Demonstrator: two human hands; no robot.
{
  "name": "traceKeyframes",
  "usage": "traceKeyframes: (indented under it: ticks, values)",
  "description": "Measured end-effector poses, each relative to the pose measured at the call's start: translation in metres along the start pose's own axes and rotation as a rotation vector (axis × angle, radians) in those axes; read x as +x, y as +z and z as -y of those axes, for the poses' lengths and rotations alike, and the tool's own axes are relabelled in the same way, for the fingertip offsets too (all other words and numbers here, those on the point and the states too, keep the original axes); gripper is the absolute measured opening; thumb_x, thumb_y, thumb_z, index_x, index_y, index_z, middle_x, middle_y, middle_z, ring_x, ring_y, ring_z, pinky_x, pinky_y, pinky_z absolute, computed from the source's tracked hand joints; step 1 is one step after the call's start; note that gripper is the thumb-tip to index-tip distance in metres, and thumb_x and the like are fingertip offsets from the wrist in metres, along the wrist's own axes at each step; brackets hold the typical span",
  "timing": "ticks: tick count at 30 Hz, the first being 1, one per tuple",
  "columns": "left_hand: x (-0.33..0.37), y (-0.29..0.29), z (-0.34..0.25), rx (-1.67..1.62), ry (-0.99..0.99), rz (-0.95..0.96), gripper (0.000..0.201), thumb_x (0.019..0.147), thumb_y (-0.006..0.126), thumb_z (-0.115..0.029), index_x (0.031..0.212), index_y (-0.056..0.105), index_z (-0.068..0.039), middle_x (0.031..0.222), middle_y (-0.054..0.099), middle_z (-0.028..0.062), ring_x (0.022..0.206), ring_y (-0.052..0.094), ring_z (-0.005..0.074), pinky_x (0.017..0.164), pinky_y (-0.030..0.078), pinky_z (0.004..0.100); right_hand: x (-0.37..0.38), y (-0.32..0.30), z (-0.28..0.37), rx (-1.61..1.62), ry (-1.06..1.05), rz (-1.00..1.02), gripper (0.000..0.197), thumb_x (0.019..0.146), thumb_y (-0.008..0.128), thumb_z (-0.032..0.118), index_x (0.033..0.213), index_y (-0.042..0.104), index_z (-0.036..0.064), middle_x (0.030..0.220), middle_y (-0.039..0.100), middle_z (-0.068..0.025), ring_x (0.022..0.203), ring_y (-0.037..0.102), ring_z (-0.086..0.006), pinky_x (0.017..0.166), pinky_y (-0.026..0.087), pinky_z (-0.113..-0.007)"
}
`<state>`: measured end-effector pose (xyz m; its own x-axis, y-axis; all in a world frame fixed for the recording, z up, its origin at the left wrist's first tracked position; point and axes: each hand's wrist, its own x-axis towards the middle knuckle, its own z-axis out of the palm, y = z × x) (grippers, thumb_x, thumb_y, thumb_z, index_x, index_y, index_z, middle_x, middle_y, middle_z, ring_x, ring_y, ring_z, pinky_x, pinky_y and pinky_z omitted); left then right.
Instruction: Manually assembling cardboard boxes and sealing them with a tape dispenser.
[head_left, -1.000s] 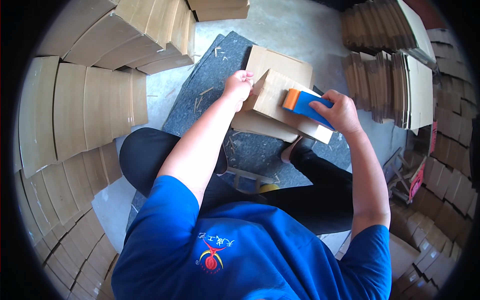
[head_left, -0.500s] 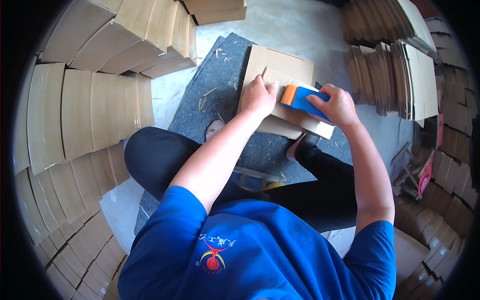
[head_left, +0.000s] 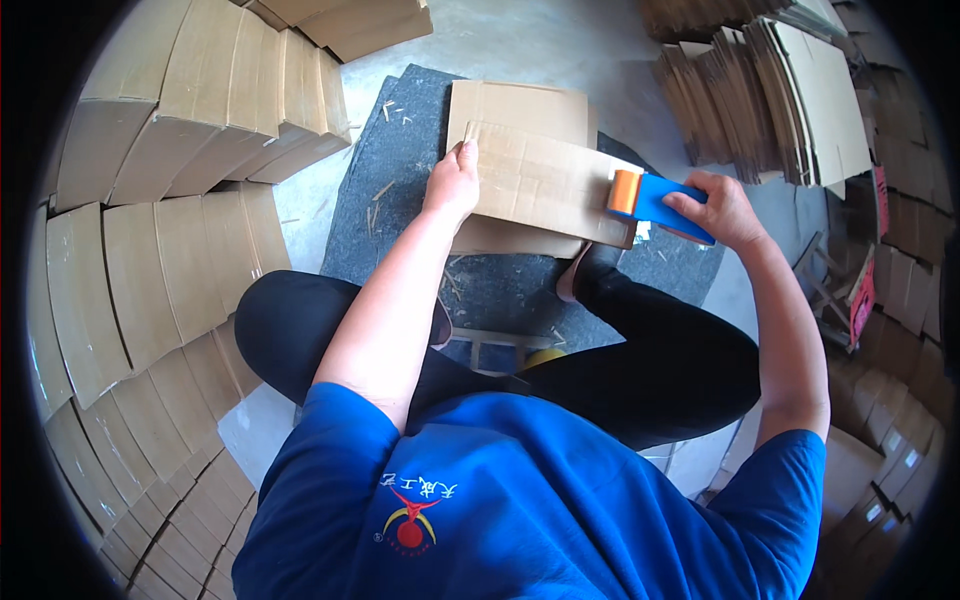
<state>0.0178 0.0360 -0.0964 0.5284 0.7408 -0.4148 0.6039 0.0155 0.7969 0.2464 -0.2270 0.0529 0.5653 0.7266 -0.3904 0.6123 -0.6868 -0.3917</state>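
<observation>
While I watch through the head camera, the carton (head_left: 545,182) lies over the middle of the mat (head_left: 410,150), its long side running left to right, with another cardboard piece (head_left: 520,100) showing beneath it on the far and near sides. At the carton's left end, I have the left hand (head_left: 453,188) against the edge, fingers bunched together; I cannot tell whether that grip pinches the cardboard or only steadies it. To the right, my right hand (head_left: 724,212) has its grip closed around the blue tape gun (head_left: 665,206), thumb on top, with the orange end over the carton's right end; I can't make out whether they touch. Pale scraps (head_left: 381,190) lie left of the carton, stacked boxes (head_left: 150,275) fill the left side, and folded boxes (head_left: 815,100) stand far right.
</observation>
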Motion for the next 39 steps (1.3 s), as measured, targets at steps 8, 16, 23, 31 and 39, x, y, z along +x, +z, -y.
traceKeyframes:
  ticks: [8, 16, 23, 31, 39]
  values:
    - [-0.003, 0.0, -0.001, 0.047, -0.003, -0.003, 0.061, 0.103, 0.034, -0.05, 0.132, 0.057, -0.002, 0.126, 0.061, 0.026, 0.123, 0.056, 0.0389, 0.103, 0.043, 0.0432, -0.008, 0.006, -0.043, 0.029, 0.003, 0.005, 0.057, 0.082, 0.072, 0.056, 0.094, 0.072, 0.0005, 0.077, 0.068, -0.0145, 0.071, 0.069, -0.0221, 0.07, 0.056, -0.035]
    - [-0.016, 0.013, -0.018, 0.753, 0.222, -0.312, 0.056, 0.102, 0.039, -0.041, 0.149, 0.039, -0.009, 0.159, 0.028, 0.0168, 0.15, 0.02, 0.0313, 0.118, 0.014, 0.059, -0.01, 0.01, -0.045, 0.017, -0.002, -0.013, 0.058, 0.08, 0.073, 0.059, 0.091, 0.073, 0.0025, 0.078, 0.069, -0.015, 0.073, 0.07, -0.0236, 0.071, 0.056, -0.036]
    - [-0.079, 0.088, -0.074, 0.794, 0.902, 0.191, 0.083, 0.089, 0.06, -0.053, 0.151, 0.033, -0.005, 0.162, 0.021, 0.0125, 0.152, 0.012, 0.0268, 0.123, 0.005, 0.0491, -0.008, 0.015, -0.05, 0.024, -0.01, -0.041, 0.057, 0.08, 0.073, 0.059, 0.089, 0.072, 0.0029, 0.079, 0.069, -0.0152, 0.073, 0.07, -0.0247, 0.072, 0.056, -0.037]
    - [-0.083, 0.098, -0.073, 1.007, 0.771, 0.226, 0.101, 0.085, 0.052, -0.072, 0.156, 0.021, -0.006, 0.165, 0.012, 0.01, 0.153, 0.004, 0.0232, 0.122, -0.001, 0.0483, -0.029, 0.006, -0.095, 0.2, 0.066, 0.002, 0.058, 0.078, 0.076, 0.057, 0.094, 0.073, 0.0012, 0.081, 0.07, -0.0161, 0.076, 0.07, -0.0223, 0.076, 0.056, -0.036]
    - [-0.087, 0.119, -0.105, 0.943, 0.827, 0.285, 0.105, 0.072, 0.067, -0.072, 0.153, 0.033, -0.016, 0.163, 0.016, 0.0172, 0.152, 0.005, 0.0325, 0.119, -0.002, 0.0608, -0.02, 0.021, -0.096, 0.146, 0.033, -0.034, 0.052, 0.077, 0.077, 0.054, 0.089, 0.074, 0.0034, 0.077, 0.069, -0.0156, 0.073, 0.068, -0.0265, 0.073, 0.055, -0.038]
